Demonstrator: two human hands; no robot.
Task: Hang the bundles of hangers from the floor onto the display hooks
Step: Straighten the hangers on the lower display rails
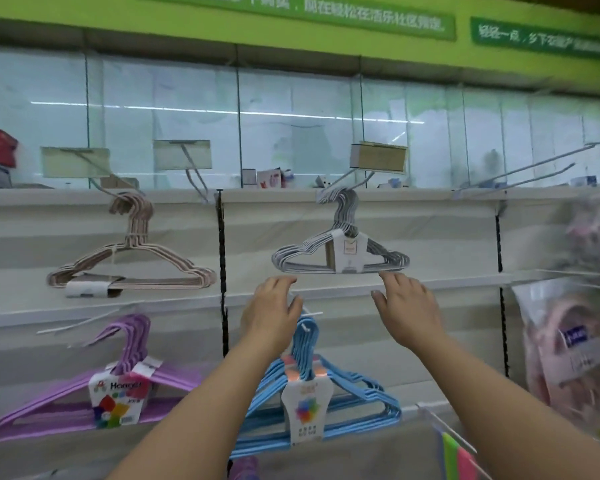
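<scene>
Four bundles seen hung; grey bundle [340, 252] on its hook [355, 178]; left hand [271, 306] and right hand [407, 306] spread wide beneath it, empty; floor stock unseen.

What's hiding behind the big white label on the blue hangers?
Behind the white label are the blue hangers, bundled together. Their bars run in from both sides, but the middle parts and whatever ties them are covered by the label.

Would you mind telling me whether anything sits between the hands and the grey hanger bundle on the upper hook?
Nothing visible does. The left hand and right hand are open just beneath the grey hanger bundle, which already hangs on its display hook. The blue hanger bundle hangs lower, behind the left wrist.
</scene>
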